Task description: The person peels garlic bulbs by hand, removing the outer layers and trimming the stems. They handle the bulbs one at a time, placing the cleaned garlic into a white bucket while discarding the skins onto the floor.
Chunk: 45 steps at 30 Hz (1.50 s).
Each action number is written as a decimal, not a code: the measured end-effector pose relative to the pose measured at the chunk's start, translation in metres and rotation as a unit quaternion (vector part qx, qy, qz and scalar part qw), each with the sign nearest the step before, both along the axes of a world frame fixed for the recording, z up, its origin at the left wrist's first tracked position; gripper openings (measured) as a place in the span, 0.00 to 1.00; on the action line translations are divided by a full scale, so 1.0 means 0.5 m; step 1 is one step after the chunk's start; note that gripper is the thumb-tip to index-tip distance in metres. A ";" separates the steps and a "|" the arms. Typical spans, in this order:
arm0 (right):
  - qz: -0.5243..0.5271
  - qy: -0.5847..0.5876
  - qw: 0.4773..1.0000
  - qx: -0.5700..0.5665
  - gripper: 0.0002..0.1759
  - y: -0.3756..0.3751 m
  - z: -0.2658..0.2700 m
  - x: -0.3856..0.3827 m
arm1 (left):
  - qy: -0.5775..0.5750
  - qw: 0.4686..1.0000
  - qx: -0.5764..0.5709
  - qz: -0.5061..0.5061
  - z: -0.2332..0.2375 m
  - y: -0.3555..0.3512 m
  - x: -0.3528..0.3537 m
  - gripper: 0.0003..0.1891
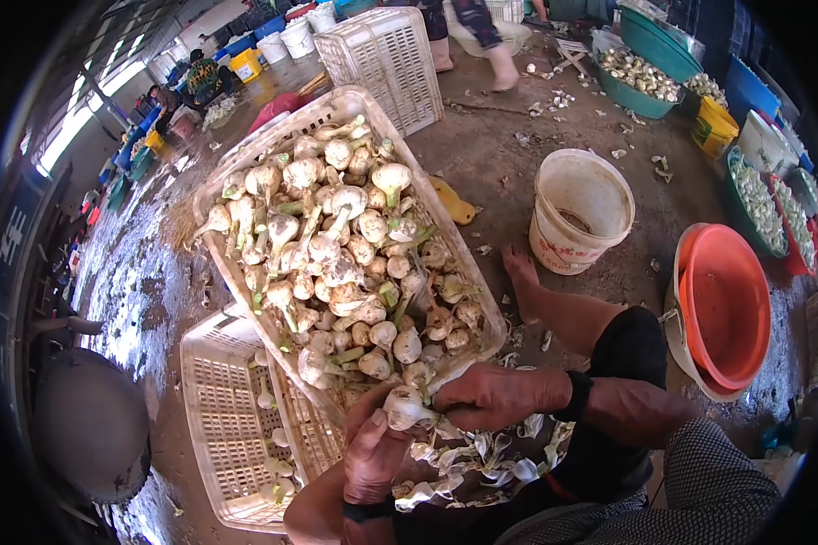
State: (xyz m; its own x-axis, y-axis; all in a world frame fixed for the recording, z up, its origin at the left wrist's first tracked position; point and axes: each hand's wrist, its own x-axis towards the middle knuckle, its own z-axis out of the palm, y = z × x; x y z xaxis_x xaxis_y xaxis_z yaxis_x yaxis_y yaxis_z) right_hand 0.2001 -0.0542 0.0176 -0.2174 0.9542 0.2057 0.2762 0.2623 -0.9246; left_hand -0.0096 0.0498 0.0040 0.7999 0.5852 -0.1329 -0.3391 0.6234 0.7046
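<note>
Low in the view, my left hand (373, 454) is closed around a white garlic bulb (405, 408), its stem end turned to the right. My right hand (495, 396) is curled tight beside that stem end; whatever its fingers grip is hidden. Just beyond both hands, a tilted cream plastic crate (471, 338) is heaped with soil-marked garlic bulbs (341, 245) with short cut stems. Peeled garlic skins (491, 459) lie beneath my hands.
Below the full crate, another crate (211, 420) holds a few bulbs. A white bucket (580, 204) and red basin (725, 304) stand to the right. A tall crate (382, 64) stands behind. Bare legs of another person (503, 65) show at the top; garlic-filled tubs (641, 89) lie farther right.
</note>
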 end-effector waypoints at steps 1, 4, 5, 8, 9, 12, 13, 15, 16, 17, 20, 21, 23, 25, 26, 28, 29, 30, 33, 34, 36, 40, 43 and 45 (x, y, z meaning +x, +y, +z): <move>0.000 0.000 1.000 0.000 0.05 0.001 -0.003 0.002 | 0.007 1.000 -0.010 0.004 -0.006 -0.004 0.002 0.31; 0.021 -0.040 0.999 0.006 0.07 0.004 -0.011 0.009 | 0.026 0.999 -0.033 0.006 -0.001 -0.008 0.004 0.32; 0.024 -0.040 0.999 0.009 0.08 0.004 -0.016 0.010 | 0.039 0.998 -0.045 0.005 0.002 -0.009 0.004 0.33; 0.037 0.003 0.999 -0.008 0.10 0.002 -0.011 0.010 | 0.001 0.999 -0.040 0.027 -0.011 -0.011 0.004 0.30; 0.047 0.046 0.997 -0.029 0.11 0.000 -0.005 0.010 | 0.001 0.999 -0.040 0.028 -0.008 -0.011 0.004 0.30; 0.084 0.179 0.968 -0.157 0.13 -0.007 0.016 0.005 | -0.027 0.999 -0.038 -0.005 0.003 -0.008 0.001 0.30; 0.084 0.178 0.968 -0.157 0.13 -0.008 0.021 0.005 | -0.036 0.999 -0.039 -0.012 0.002 -0.006 0.000 0.31; 0.080 0.214 0.953 -0.198 0.14 -0.010 0.028 0.005 | -0.045 0.998 -0.038 -0.019 -0.003 -0.008 0.000 0.31; 0.081 0.213 0.953 -0.198 0.14 -0.010 0.027 0.006 | -0.031 0.999 -0.037 0.021 -0.009 -0.014 0.002 0.33; 0.071 0.212 0.956 -0.192 0.13 -0.010 0.024 0.008 | -0.017 0.997 -0.036 0.061 -0.011 -0.017 0.004 0.35; 0.067 0.190 0.964 -0.173 0.12 -0.008 0.033 0.013 | 0.065 0.994 0.077 0.049 0.011 -0.017 0.006 0.39; 0.072 0.170 0.970 -0.160 0.11 -0.007 0.036 0.014 | 0.065 0.994 0.077 0.049 0.006 -0.015 0.003 0.39; 0.064 0.169 0.972 -0.153 0.11 -0.007 0.033 0.006 | 0.137 0.984 0.114 0.028 -0.005 -0.013 -0.002 0.41; 0.055 0.168 0.973 -0.147 0.11 -0.008 0.031 0.001 | 0.147 0.982 0.117 0.033 0.006 -0.014 0.000 0.39; 0.047 0.171 0.972 -0.154 0.12 -0.009 0.031 0.000 | 0.158 0.979 0.120 0.038 0.018 -0.015 0.001 0.37; 0.040 0.172 0.971 -0.161 0.13 -0.007 0.035 -0.001 | 0.121 0.985 0.110 0.059 0.033 -0.018 0.007 0.35; 0.040 0.194 0.964 -0.175 0.14 -0.008 0.039 -0.001 | 0.083 0.989 0.100 0.076 0.040 -0.019 0.010 0.33; 0.040 0.217 0.957 -0.188 0.16 -0.009 0.042 -0.002 | 0.083 0.989 0.099 0.076 0.050 -0.018 0.013 0.33; 0.071 0.209 0.954 -0.203 0.17 -0.009 0.045 -0.002 | 0.068 0.990 0.084 0.087 0.064 -0.015 0.010 0.31; 0.072 0.209 0.954 -0.203 0.17 -0.010 0.046 -0.005 | 0.086 0.989 0.096 0.079 0.062 -0.013 0.008 0.31; 0.069 0.266 0.931 -0.239 0.18 -0.012 0.045 -0.009 | 0.103 0.986 0.108 0.071 0.055 -0.011 0.007 0.32; 0.056 0.283 0.921 -0.262 0.18 -0.012 0.056 -0.005 | 0.096 0.986 0.117 0.067 0.045 -0.011 0.006 0.33; 0.077 0.261 0.930 -0.246 0.18 -0.012 0.051 -0.002 | 0.102 0.986 0.118 0.059 0.054 -0.015 0.009 0.32; 0.059 0.271 0.929 -0.243 0.17 -0.015 0.055 -0.006 | 0.102 0.988 0.108 0.051 0.057 -0.019 0.011 0.32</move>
State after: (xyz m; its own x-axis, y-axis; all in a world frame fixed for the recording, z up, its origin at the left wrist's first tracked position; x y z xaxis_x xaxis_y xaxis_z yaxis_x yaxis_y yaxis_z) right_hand 0.1969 -0.0617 0.0450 -0.3176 0.9387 -0.1342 -0.2688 -0.2248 -0.9366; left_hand -0.0042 0.0403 0.0325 0.7049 0.6935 -0.1492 -0.2293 0.4218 0.8772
